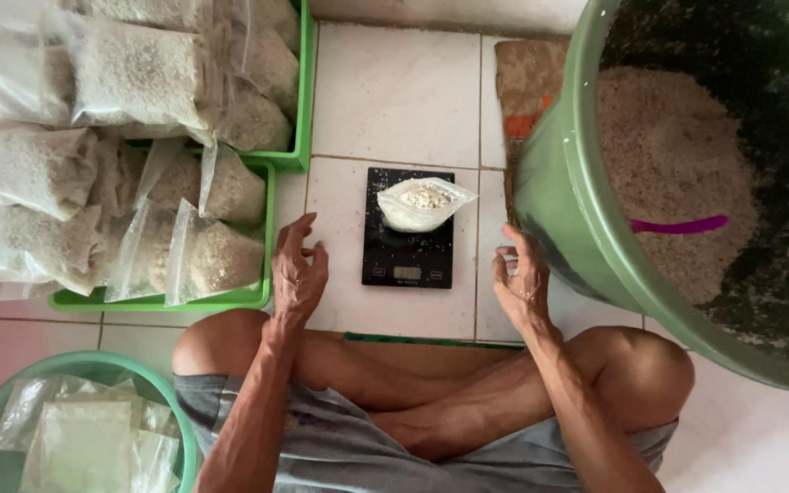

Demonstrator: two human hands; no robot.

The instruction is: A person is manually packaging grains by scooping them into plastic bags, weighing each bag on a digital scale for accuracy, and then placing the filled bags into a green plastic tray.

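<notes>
Both hands hover empty, left hand point(299, 274) and right hand point(520, 278) with grip loosely open, flanking the black digital kitchen scale point(407, 254) bearing a clear grain-filled plastic bag point(424, 203).

Home packing spot: tiled floor point(394, 91), kitchen scale point(408, 246), bagged grain point(139, 73).

Small clear bag point(426, 204) part-filled with pale grain, mouth open, upright on black digital scale point(408, 228), floor tiles.
</notes>
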